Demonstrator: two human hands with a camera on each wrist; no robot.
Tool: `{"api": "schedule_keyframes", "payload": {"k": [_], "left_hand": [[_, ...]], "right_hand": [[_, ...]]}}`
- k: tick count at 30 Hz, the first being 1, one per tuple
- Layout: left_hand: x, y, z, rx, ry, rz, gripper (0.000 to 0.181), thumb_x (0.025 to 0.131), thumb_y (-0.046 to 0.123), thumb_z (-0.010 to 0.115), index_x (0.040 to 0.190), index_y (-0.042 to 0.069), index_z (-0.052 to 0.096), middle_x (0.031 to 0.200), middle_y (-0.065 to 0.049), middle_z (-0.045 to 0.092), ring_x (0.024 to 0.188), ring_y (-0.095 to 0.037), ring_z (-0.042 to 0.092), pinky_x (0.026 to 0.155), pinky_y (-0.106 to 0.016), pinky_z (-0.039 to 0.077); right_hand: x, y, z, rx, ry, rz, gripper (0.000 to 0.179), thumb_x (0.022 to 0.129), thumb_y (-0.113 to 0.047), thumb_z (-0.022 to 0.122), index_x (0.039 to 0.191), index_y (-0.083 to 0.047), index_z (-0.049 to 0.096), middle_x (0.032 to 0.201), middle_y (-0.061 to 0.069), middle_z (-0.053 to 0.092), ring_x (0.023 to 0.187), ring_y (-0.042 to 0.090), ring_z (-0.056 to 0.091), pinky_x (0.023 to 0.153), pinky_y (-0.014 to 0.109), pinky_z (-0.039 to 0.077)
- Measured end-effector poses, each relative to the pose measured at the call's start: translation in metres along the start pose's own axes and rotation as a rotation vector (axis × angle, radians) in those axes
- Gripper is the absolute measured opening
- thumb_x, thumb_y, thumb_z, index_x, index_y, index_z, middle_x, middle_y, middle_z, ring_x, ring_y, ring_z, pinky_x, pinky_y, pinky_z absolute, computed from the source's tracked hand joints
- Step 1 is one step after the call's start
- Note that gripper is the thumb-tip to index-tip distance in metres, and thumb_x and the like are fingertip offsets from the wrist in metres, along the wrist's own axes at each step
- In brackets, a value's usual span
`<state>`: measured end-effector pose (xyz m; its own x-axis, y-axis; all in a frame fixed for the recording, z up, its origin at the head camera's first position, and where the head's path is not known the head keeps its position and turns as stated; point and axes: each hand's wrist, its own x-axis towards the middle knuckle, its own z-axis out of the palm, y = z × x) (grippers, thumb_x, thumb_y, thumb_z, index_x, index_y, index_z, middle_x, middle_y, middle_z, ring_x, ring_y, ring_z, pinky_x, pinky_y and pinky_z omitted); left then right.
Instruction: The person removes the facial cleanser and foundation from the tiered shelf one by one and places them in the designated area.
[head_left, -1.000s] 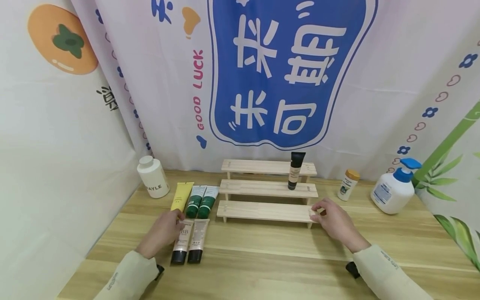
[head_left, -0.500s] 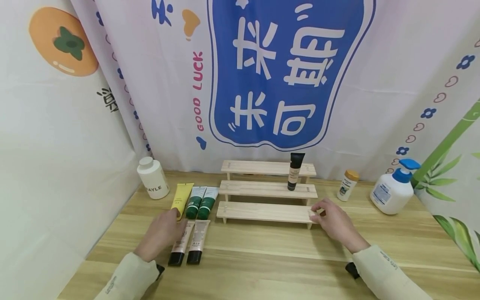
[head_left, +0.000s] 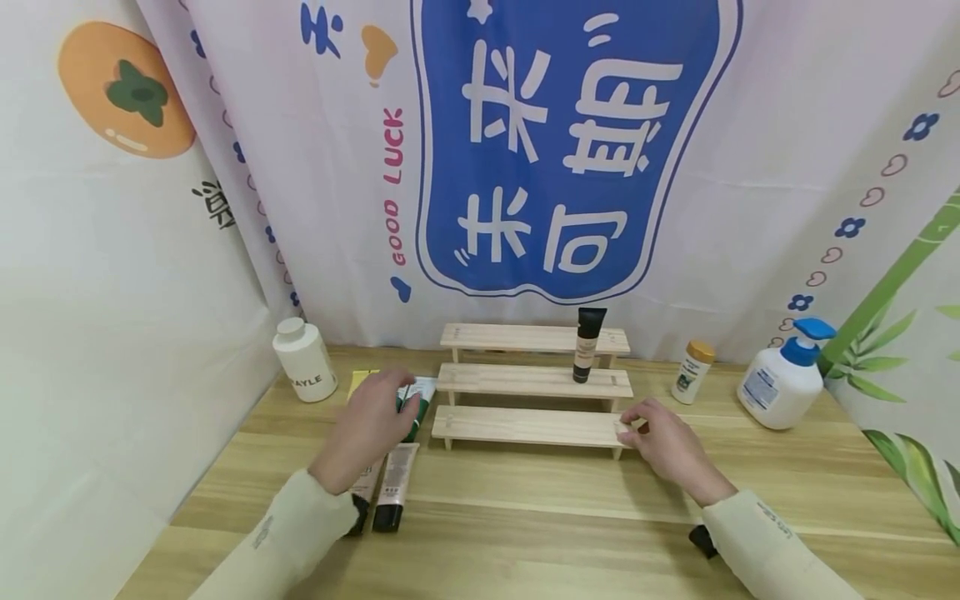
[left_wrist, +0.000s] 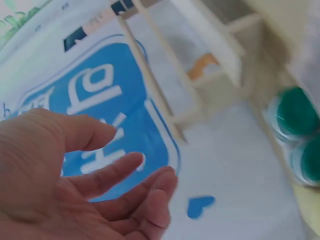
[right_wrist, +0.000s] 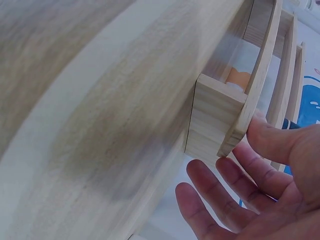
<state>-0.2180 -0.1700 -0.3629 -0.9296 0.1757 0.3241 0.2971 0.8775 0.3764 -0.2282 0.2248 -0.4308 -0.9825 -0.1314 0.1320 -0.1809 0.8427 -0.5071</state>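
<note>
A three-tier wooden display stand (head_left: 517, 427) stands against the backdrop. Thumb and fingertips of my right hand (head_left: 666, 437) pinch the right end of its lowest tier; the right wrist view shows the thumb (right_wrist: 272, 140) on top of the board. My left hand (head_left: 371, 429) hovers over a group of tubes, fingers loosely bent, holding nothing in the left wrist view. It partly covers a yellow tube (head_left: 362, 380), two green-and-white tubes (head_left: 424, 390) and one beige tube (head_left: 367, 483). A second beige tube (head_left: 395, 483) with a black cap lies beside it. A black-and-beige tube (head_left: 587, 346) stands on the middle tier.
A white bottle (head_left: 305, 362) stands at the back left. Right of the stand are a small white bottle (head_left: 692, 375) with an orange cap and a white pump bottle (head_left: 780, 387) with a blue top. A printed cloth (head_left: 345, 208) hangs behind the wooden table (head_left: 525, 533).
My left hand has shifted right and forward from the beige tubes, uncurling with nothing in it. The left beige tube has tilted slightly. My right hand keeps its grip on the stand.
</note>
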Motion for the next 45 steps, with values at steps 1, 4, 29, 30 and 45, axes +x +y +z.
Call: {"api": "schedule_keyframes", "payload": {"k": [1,4,29,30,45], "left_hand": [[0.004,0.006,0.002,-0.02,0.026,0.035,0.027,0.089,0.018,0.064,0.109,0.0,0.063,0.106,-0.015,0.064,0.096,-0.03,0.059,0.079,-0.046,0.049],[0.017,0.025,0.011,-0.071,0.094,0.126,0.024,0.087,0.013,0.065,0.107,0.001,0.064,0.104,-0.013,0.064,0.093,-0.027,0.059,0.079,-0.041,0.049],[0.091,0.126,0.079,-0.166,0.136,0.435,0.061,0.088,0.016,0.066,0.143,0.019,0.041,0.133,-0.005,0.047,0.119,-0.021,0.044,0.096,-0.034,0.041],[0.094,0.129,0.08,-0.162,0.136,0.44,0.061,0.089,0.017,0.065,0.144,0.019,0.04,0.134,-0.005,0.047,0.12,-0.022,0.043,0.097,-0.034,0.04],[0.107,0.151,0.087,-0.185,0.154,0.438,0.038,0.092,0.017,0.061,0.127,0.012,0.049,0.119,-0.004,0.055,0.109,-0.017,0.05,0.091,-0.029,0.044]], "right_hand": [[0.0,0.0,0.0,-0.001,0.001,0.0,0.023,0.083,-0.017,0.074,0.102,-0.006,0.067,0.1,0.005,0.058,0.087,0.024,0.06,0.07,0.041,0.05],[0.0,0.001,0.0,-0.002,0.005,0.001,0.023,0.083,-0.017,0.074,0.102,-0.007,0.067,0.1,0.005,0.058,0.088,0.024,0.06,0.07,0.041,0.049],[0.003,0.004,0.006,0.007,0.016,-0.026,0.021,0.083,-0.017,0.074,0.1,-0.007,0.067,0.1,0.006,0.058,0.083,0.02,0.06,0.067,0.039,0.05],[0.003,0.004,0.006,0.006,0.016,-0.026,0.021,0.082,-0.016,0.074,0.1,-0.007,0.067,0.1,0.005,0.058,0.082,0.02,0.06,0.067,0.039,0.05],[0.0,0.004,0.002,0.01,0.026,-0.029,0.022,0.083,-0.017,0.074,0.1,-0.007,0.067,0.1,0.006,0.058,0.082,0.02,0.06,0.067,0.039,0.05]]}}
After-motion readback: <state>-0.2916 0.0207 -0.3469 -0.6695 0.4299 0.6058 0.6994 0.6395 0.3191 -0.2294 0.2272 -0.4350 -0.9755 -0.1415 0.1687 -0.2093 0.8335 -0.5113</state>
